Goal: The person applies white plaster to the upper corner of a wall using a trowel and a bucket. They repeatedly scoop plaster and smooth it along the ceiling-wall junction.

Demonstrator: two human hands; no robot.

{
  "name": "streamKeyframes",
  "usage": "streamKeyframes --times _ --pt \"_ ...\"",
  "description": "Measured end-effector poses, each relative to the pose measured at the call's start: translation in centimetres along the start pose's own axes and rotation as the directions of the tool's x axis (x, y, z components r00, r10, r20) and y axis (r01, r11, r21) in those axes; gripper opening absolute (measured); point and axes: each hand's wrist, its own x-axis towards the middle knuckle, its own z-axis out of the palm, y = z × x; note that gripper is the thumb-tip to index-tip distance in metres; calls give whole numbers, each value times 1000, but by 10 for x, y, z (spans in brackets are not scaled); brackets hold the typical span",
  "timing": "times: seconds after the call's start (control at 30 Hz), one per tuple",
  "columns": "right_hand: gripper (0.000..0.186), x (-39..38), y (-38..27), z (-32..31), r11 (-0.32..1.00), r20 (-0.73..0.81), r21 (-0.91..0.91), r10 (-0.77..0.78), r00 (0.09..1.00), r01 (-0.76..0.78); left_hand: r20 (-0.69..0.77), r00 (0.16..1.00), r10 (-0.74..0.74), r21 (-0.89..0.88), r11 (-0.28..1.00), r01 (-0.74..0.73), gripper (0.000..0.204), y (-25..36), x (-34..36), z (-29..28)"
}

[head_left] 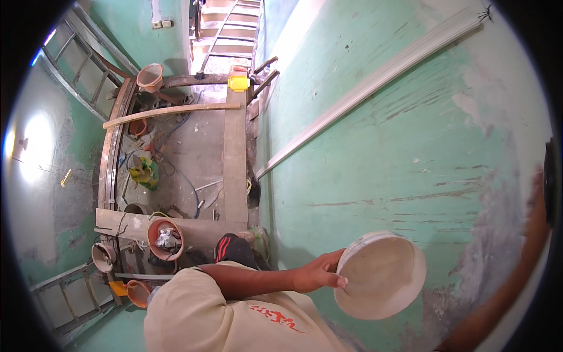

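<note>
My left hand (322, 273) grips the rim of a round, off-white plastic tub (384, 274), thumb on the inside of the wall. Tilted, the tub shows me its pale, smeared inside, in front of the green wall (375, 146). At the far right edge my right forearm (509, 287) reaches up along the wall. The right hand (536, 190) is blurred and partly cut by the picture's dark rim. Beside it is a dark shape (550, 182), which I cannot make out; the fingers do not show clearly.
Planks (236, 158) form a raised frame over a littered floor (205, 141). A bucket (165, 237) with rubble stands on the near plank, a pale bucket (150, 77) on the far left corner. A white trim strip (375, 88) slants along the wall. Ladders (76, 58) lean at left.
</note>
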Motion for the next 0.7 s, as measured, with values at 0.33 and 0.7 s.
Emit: streamKeyframes --times 0.33,0.7 --pt "30 -188 -5 241 -74 843 480 -235 483 -874 -159 985 -61 -29 998 57 100 48 -47 -66" --pt "16 -220 -99 341 -125 876 57 -469 110 -991 -175 971 -161 -161 978 133 99 101 -64 -138"
